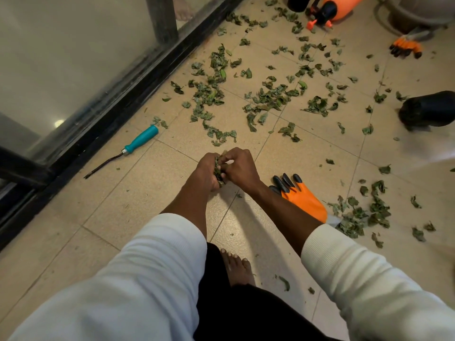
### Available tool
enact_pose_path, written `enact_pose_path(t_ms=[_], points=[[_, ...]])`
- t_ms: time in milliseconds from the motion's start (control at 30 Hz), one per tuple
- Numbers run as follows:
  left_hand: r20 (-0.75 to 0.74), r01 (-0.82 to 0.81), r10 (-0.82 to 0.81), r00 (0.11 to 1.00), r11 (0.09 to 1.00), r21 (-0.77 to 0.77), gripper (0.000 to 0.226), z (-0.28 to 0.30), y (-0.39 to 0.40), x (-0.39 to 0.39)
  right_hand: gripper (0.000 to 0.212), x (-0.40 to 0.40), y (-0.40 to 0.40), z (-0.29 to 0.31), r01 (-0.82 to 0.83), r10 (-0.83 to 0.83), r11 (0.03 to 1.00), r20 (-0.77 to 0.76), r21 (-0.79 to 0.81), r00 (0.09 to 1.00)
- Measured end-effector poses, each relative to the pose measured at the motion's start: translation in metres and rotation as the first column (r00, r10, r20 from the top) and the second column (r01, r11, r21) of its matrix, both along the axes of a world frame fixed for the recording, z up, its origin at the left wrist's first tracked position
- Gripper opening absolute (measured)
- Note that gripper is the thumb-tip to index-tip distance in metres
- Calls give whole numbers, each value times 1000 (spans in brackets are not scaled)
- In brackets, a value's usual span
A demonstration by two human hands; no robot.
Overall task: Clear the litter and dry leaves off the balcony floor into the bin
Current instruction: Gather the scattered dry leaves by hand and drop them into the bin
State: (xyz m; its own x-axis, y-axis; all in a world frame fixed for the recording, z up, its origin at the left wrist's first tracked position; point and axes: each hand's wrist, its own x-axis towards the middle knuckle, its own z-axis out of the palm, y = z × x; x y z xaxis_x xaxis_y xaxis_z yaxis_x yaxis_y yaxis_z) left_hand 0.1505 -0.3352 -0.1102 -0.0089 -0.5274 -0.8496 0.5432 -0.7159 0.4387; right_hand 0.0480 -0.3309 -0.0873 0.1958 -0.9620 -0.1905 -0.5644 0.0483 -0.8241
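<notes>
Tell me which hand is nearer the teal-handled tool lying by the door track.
Left. The left hand is the closer one, off to the right of the teal-handled tool. The right hand sits beyond it, nearer the orange glove.

Dry green leaves (270,97) lie scattered over the tan floor tiles (138,193), thickest toward the far side; a crumpled clump (218,172) is bunched upright, seemingly pressed between both hands.
</notes>
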Motion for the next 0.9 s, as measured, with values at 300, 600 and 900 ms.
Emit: enact_pose_path(t_ms=[300, 600, 900], points=[[-45, 87, -83, 996, 993, 79, 30, 1, 5, -6, 12, -29, -13, 9, -210, 207, 920, 43, 332, 977], [16, 127, -128, 992, 991, 32, 23, -15, -6, 4, 25, -64, -29, -37, -162, 209, 974, -357, 158, 910], [54, 140, -142, 988, 989, 41, 24, -22, -7, 10, 54, -62, 35, -80, -711, 572, 700, -548, -61, 610]])
